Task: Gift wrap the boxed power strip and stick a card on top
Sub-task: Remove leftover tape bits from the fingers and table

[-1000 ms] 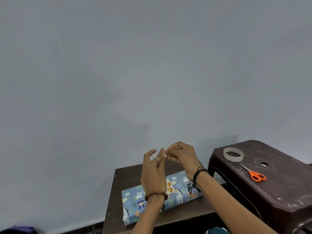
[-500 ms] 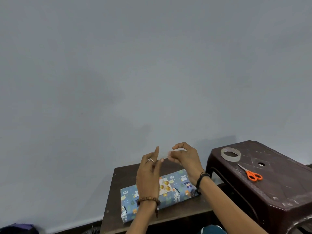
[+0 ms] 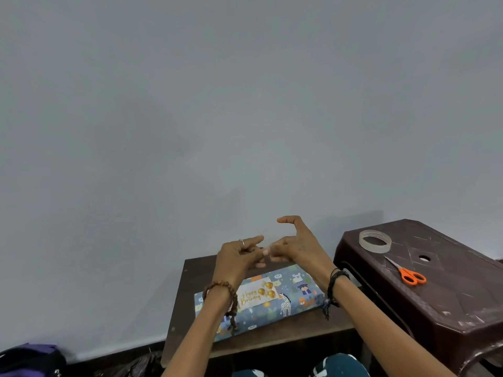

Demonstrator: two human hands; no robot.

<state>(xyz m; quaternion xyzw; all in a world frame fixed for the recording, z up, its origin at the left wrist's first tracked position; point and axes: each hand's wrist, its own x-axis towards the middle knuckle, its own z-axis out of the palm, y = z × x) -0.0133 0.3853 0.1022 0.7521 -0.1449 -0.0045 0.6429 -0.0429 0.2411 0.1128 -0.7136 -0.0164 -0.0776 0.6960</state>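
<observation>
The box [image 3: 285, 300], wrapped in blue paper with cartoon animals, lies on a small dark table [image 3: 190, 284]. A white birthday card [image 3: 257, 293] with gold balloons rests on top of it. My left hand [image 3: 236, 258] and my right hand [image 3: 295, 246] are raised above the box's far edge, fingertips meeting. Between them I pinch a small, barely visible piece of clear tape [image 3: 266, 251]. My right thumb sticks up free.
A dark brown plastic stool [image 3: 449, 295] stands to the right, carrying a roll of clear tape [image 3: 375, 240] and orange-handled scissors [image 3: 407, 273]. A grey wall fills the background. A dark bag [image 3: 30, 359] lies on the floor at the lower left.
Both hands have dropped slightly toward the box while keeping the tape piece between the fingertips. My right thumb has lifted away from the fingers.
</observation>
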